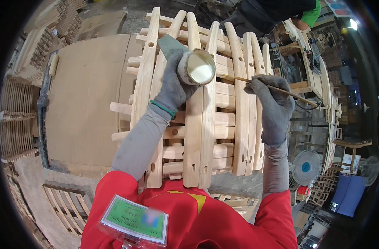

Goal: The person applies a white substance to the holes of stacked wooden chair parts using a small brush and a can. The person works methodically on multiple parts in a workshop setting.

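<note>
My left hand [173, 85], in a grey glove with a green band at the wrist, is closed round a small cup [182, 69]. White liquid [201, 72], like glue or paint, shows inside it. A flat grey-green piece [168, 45] sticks out beside the cup, by the fingers of that hand; I cannot tell how it is held. My right hand [274, 108], also gloved, pinches a thin stick [297, 96], perhaps a slim brush. Its tip points left, just right of the cup. Beneath both hands lie stacked curved wooden slats [193, 145] with holes and slots, crossing other wooden pieces.
A large brown board [83, 99] lies to the left of the stack. Piles of wooden parts [17, 120] line the far left. Another person in a green sleeve [312, 14] is at the far right. A round fan [306, 167] stands at the right.
</note>
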Tool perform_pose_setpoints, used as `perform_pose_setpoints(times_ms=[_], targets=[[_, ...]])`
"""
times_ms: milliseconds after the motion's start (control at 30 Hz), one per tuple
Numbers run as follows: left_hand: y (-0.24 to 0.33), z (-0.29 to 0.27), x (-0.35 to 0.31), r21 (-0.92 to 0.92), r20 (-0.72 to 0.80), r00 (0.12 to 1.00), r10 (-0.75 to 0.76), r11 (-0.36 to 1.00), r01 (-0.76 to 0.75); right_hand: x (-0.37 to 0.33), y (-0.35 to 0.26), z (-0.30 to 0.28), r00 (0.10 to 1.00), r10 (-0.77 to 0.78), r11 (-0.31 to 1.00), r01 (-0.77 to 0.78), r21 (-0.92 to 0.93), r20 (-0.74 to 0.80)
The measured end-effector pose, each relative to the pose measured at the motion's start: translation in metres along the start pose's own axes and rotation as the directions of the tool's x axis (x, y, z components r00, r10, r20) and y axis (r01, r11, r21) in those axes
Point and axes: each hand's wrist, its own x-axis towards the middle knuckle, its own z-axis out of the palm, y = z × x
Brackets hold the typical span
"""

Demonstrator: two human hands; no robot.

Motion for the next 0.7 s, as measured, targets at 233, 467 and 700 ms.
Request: perform_pose_setpoints(times_ms=[233,467,700], targets=[[0.001,-0.002,0.002,-0.102,-0.106,0.994,-0.038,0.994,0.027,0.029,0.017,0.027,0.958,-0.151,0.972,0.188,-0.137,0.245],[-0.002,-0.008,0.005,-0.037,-0.115,0.976,0.184,0.981,-0.190,0.005,0.047,0.035,0.997,-0.003,0.997,0.010,-0.075,0.083],[0.001,-0.014,0.009,-0.083,-0.152,0.942,0.298,0.946,-0.312,-0.034,0.038,0.043,0.980,-0.146,0.989,0.144,0.020,0.136]])
